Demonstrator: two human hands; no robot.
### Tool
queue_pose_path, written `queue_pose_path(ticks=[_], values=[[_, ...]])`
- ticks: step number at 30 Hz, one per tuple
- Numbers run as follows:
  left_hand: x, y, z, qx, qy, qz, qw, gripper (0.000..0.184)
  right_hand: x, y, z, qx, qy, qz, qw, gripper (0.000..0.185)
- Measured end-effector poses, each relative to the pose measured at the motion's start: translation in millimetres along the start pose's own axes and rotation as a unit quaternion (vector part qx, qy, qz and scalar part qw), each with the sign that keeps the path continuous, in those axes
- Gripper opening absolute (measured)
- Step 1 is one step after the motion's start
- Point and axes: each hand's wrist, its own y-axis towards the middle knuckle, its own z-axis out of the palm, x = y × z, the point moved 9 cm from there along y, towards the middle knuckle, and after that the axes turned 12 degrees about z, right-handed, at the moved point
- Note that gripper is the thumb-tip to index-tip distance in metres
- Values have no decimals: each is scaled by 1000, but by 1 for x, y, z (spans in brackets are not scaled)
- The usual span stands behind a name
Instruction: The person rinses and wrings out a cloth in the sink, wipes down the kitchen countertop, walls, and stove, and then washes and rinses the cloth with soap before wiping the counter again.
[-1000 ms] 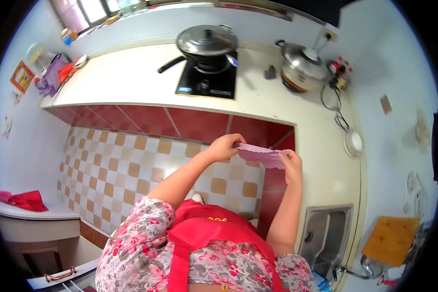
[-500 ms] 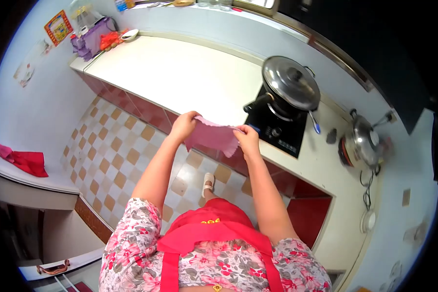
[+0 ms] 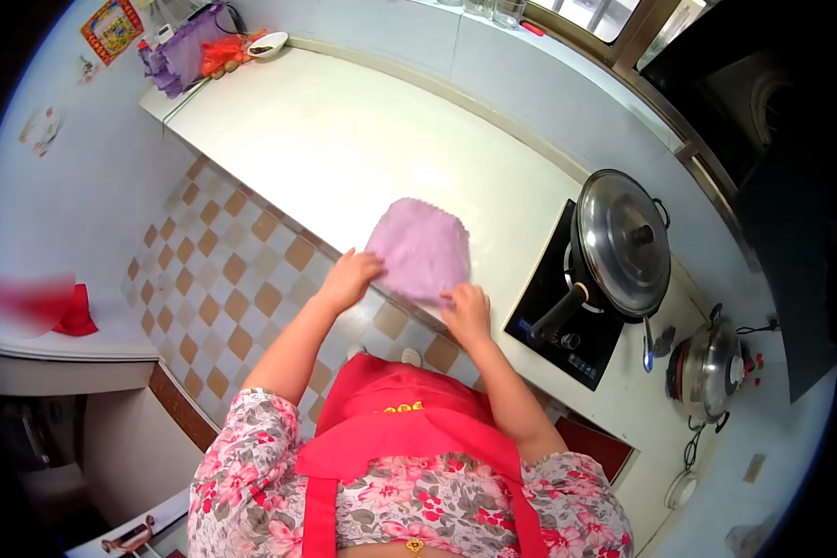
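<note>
Cloth of squarish, scalloped lilac fabric [image 3: 420, 244] lies spread on the glossy white tabletop [image 3: 316, 130], by its front edge. Left hand [image 3: 352, 279]: fingers loosely extended at the near-left side. Right hand [image 3: 466, 312]: fingers bent at the near-right corner. Whether either grips, I cannot tell from here. Spreading appears mostly done; release unconfirmed. Rightward: flat black cooktop [image 3: 593, 355], metal-lidded round pan [image 3: 614, 251] atop.

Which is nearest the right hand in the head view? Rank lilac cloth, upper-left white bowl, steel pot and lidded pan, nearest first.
From the right hand:
1. Lilac cloth, just forward-left
2. Lidded pan, to the right
3. Steel pot, farther right
4. White bowl, far forward-left
</note>
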Motion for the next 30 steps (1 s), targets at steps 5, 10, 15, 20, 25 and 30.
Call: queue_pose_path(ticks=[5,10,15,20,25,30], values=[[41,16,66,88,-51,-52,993,46,-43,26,72,50,2,84,995,34],[57,88,107,105,-65,31,992,68,-28,97,133,49,-82,101,990,45],[71,89,114,90,-17,104,990,72,-21,111,156,74,-189,131,970,60],[41,77,116,140,-53,177,973,75,-32,76,146,66,-188,206,958,67],[-12,97,149,155,-86,254,951,75,-85,23,109,-18,-222,390,894,74],[-32,149,173,170,-90,301,934,74,-123,36,75,-82,-245,408,876,76]])
